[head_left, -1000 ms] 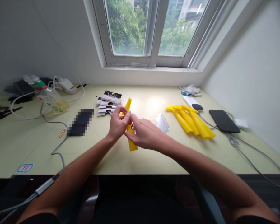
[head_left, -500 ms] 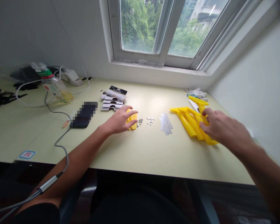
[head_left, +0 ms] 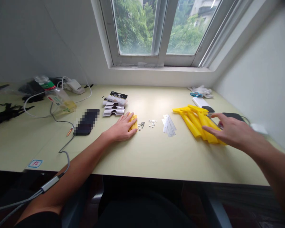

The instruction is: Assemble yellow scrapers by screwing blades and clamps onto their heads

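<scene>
My left hand [head_left: 122, 128] lies with its fingers stretched over some small yellow plastic pieces [head_left: 134, 123], covering most of them. Just right of it are a cluster of small screws [head_left: 141, 125] and a group of nuts [head_left: 153, 122]. Several flat silver blades [head_left: 168, 125] are fanned out farther right. My right hand [head_left: 230, 128] hovers at the right side of a row of yellow plastic handles [head_left: 192, 125], thumb and forefinger apart with nothing visible between them. Its fingertips overlap the rightmost handle in view; whether they touch it I cannot tell.
Black-and-white card packages [head_left: 115, 104] are stacked behind my left hand. A phone [head_left: 86, 122], an orange-tipped stick [head_left: 69, 131], a bottle [head_left: 59, 96] and cables lie left. White gloves [head_left: 203, 92], a white box-like object [head_left: 200, 103] and a dark flat object [head_left: 232, 117] lie back right.
The handle that my right hand held raised is now down among the others, and that hand has opened and drawn right. My left hand has flattened onto the small yellow pieces.
</scene>
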Demonstrator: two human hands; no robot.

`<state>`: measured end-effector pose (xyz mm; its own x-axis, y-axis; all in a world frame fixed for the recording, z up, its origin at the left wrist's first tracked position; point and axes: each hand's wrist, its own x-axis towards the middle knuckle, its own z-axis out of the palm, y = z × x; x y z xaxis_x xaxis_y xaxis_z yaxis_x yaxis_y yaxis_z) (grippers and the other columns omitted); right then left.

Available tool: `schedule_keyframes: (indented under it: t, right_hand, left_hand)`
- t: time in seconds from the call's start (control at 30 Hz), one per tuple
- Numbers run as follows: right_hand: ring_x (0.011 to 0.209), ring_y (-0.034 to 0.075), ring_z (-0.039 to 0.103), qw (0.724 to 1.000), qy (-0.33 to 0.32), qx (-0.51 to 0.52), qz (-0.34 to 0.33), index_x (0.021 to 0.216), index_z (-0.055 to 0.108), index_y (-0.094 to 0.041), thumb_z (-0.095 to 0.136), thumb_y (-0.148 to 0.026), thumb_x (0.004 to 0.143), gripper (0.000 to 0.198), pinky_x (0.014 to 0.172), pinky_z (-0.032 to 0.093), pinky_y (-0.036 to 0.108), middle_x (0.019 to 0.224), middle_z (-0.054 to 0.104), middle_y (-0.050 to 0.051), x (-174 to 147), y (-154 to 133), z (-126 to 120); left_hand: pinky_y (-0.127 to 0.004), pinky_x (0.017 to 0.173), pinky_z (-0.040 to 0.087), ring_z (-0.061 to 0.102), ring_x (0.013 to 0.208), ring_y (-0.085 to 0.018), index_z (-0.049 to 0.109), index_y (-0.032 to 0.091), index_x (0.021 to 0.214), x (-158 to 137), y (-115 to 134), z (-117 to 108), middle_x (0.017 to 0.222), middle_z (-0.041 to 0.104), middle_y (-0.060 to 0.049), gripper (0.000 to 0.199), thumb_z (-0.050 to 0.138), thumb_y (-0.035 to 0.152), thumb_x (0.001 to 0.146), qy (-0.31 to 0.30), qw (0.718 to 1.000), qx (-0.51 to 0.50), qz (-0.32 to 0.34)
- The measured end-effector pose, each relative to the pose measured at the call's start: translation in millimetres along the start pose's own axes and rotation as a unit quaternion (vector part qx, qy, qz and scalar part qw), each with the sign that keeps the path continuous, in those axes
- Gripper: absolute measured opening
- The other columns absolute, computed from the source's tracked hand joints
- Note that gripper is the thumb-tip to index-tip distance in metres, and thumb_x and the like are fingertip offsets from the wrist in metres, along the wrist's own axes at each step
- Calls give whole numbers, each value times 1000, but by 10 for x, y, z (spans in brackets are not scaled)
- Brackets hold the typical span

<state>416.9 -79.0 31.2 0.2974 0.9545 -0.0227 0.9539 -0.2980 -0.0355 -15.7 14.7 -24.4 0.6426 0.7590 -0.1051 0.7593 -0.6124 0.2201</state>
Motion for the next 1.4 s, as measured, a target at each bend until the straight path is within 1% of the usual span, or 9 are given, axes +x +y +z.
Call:
schedule_keyframes:
  t: [0.1, 0.17, 0.33, 0.53, 0.63, 0.8, 1.0, 1.23, 1.4]
  right_hand:
    - [81, 42, 66, 998, -52, 32, 33, 145, 41, -25, 54, -83, 66, 98, 73, 49, 53, 91, 71, 17, -102, 155, 26]
    - [79, 42, 68, 996, -72, 42, 34, 150, 34, -27, 56, -84, 65, 105, 74, 50, 52, 89, 72, 15, -170, 233, 97]
    - [82, 41, 70, 997, -75, 30, 12, 154, 26, -28, 50, -86, 68, 106, 75, 51, 48, 89, 72, 14, -220, 269, 250]
    - [82, 41, 69, 997, -77, -5, 23, 153, 32, -25, 41, -88, 71, 104, 72, 51, 47, 87, 71, 16, -190, 111, 199]
    - [84, 42, 69, 998, -61, -17, 24, 153, 32, -24, 39, -87, 73, 102, 72, 51, 47, 90, 71, 17, -205, 17, 188]
    - [79, 42, 69, 999, -21, -34, 7, 155, 27, -28, 42, -82, 76, 97, 65, 50, 48, 88, 72, 17, -201, -110, 238]
    - [81, 41, 69, 999, -14, -50, -2, 155, 27, -26, 42, -77, 79, 93, 65, 50, 47, 93, 72, 19, -149, -272, 229]
    - [87, 39, 69, 998, -23, -55, 0, 156, 23, -26, 38, -78, 80, 93, 64, 48, 44, 102, 71, 20, 93, -399, 219]
    - [93, 42, 67, 998, -34, -43, -8, 155, 24, -18, 42, -76, 80, 97, 67, 45, 44, 109, 67, 25, 351, -425, 242]
  left_hand:
    - [-47, 123, 5, -2, 151, -31, 21, 15, 157, -22, 23, -5, 164, 2, -10, 83, 26, 68, 94, -8, 1000, 8, 4]
    - [-46, 123, 4, -2, 152, -30, 20, 14, 157, -21, 25, 7, 164, 4, -11, 83, 26, 68, 94, -11, 1000, 13, 3]
    - [-46, 123, 6, -1, 151, -31, 21, 14, 157, 52, -31, 51, 164, 5, -10, 81, 23, 67, 95, -7, 1000, 7, -11]
    - [-45, 123, 5, -3, 151, -29, 17, 16, 157, 176, -140, 32, 164, 2, -10, 83, 18, 69, 94, -10, 1000, 13, 5]
    - [-45, 123, 8, -2, 152, -29, 18, 15, 157, 232, -200, 16, 164, 4, -10, 82, 18, 69, 95, -3, 1000, 19, 3]
    - [-45, 122, 12, 1, 152, -30, 20, 14, 157, 298, -277, 32, 164, 6, -12, 83, 19, 69, 95, 16, 999, 27, 9]
    - [-44, 122, 13, 3, 152, -30, 23, 14, 156, 306, -293, 61, 164, 9, -12, 83, 20, 69, 94, 30, 999, 27, 10]
    - [-43, 122, 11, 1, 152, -29, 23, 14, 156, 326, -289, 46, 164, 8, -12, 82, 20, 68, 95, 28, 999, 28, 13]
    - [-44, 122, 11, 0, 152, -30, 23, 14, 156, 399, -292, 31, 164, 7, -12, 81, 20, 68, 95, 24, 999, 18, 23]
